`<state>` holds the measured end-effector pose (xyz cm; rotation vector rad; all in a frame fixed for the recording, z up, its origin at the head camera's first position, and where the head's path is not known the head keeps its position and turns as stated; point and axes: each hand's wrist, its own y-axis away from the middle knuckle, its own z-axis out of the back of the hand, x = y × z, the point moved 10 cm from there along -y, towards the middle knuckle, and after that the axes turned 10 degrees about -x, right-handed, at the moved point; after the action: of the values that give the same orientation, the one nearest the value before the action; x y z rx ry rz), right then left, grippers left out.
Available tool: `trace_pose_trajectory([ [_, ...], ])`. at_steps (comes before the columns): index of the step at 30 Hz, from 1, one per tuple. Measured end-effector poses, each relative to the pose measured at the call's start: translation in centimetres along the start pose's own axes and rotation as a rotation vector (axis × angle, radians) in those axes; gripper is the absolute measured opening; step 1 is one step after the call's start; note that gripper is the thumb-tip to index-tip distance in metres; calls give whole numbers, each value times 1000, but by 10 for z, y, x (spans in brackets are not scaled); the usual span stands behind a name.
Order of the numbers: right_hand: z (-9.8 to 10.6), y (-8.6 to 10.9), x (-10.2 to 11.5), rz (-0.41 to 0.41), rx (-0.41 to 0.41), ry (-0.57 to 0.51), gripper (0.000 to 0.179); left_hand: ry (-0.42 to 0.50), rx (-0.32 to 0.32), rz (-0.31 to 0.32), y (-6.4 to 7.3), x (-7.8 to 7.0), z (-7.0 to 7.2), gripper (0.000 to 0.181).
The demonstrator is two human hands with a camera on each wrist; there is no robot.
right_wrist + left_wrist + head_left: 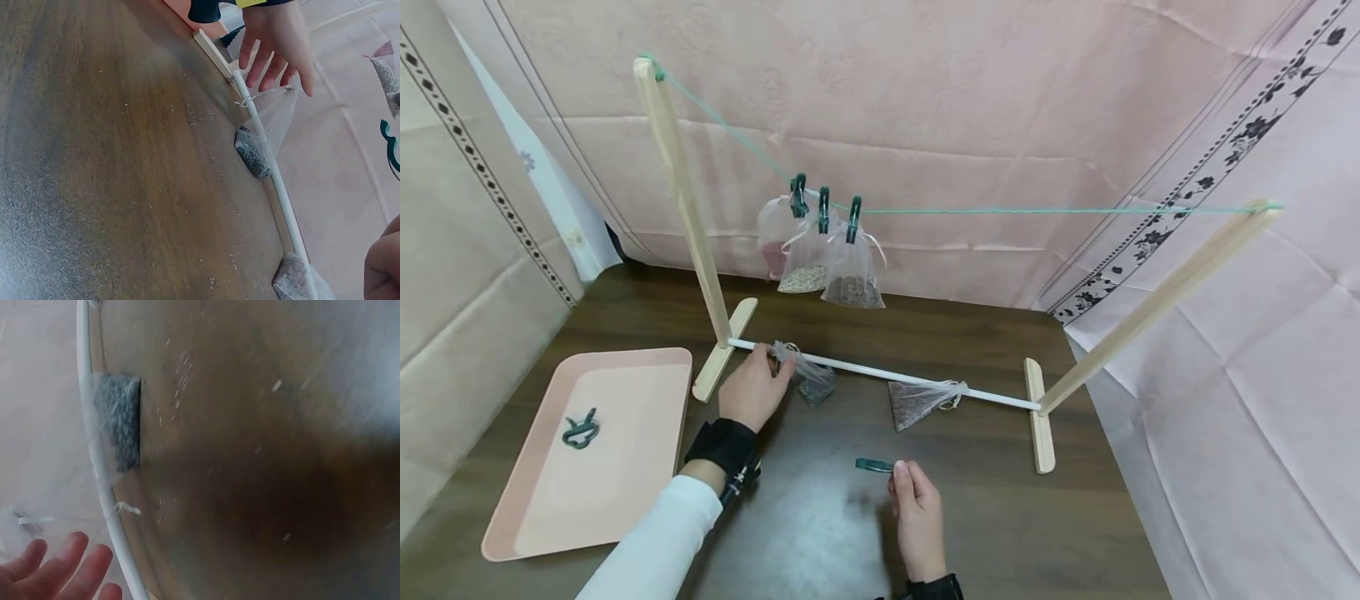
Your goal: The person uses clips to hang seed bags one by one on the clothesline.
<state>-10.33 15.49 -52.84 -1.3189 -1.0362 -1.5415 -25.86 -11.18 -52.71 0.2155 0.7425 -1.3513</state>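
Note:
My left hand (pixel 752 390) reaches to the neck of a sheer drawstring bag (pixel 815 385) with dark grey-blue beads or pebbles, beside the low white bar (pixel 865 368). Its fingers (pixel 74 550) are extended and apart in the left wrist view, close to the bag's top; whether they touch it I cannot tell. Near the table's front, my right hand (pixel 917 517) pinches a dark green clothespin (pixel 874 465) between thumb and fingers. A second sheer bag (pixel 917 402) with brownish-grey filling leans at the bar farther right.
Three filled sheer bags (pixel 853 283) hang by green clothespins from a green cord (pixel 970 211) strung between wooden posts (pixel 681 183). On the left, a pink tray (pixel 617 492) bears more green clothespins (pixel 580 428). Small crumbs lie on the brown table (pixel 144 187). Pink cloth (pixel 925 100) hangs behind.

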Motion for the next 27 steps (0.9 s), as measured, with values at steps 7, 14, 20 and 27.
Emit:
trace_pose_trajectory([
  [7, 6, -1, -3, -2, -23, -15, 31, -11, 30, 6, -9, 5, -2, 58],
  [14, 9, 3, 15, 31, -41, -26, 31, -47, -4, -43, -10, 6, -3, 46],
  [20, 10, 1, 14, 28, -46, -44, 31, -47, -4, -102, -9, -3, -2, 26],
  [27, 8, -1, 12, -6, -45, -43, 33, -30, -11, -164, -7, -26, 0, 15],
])
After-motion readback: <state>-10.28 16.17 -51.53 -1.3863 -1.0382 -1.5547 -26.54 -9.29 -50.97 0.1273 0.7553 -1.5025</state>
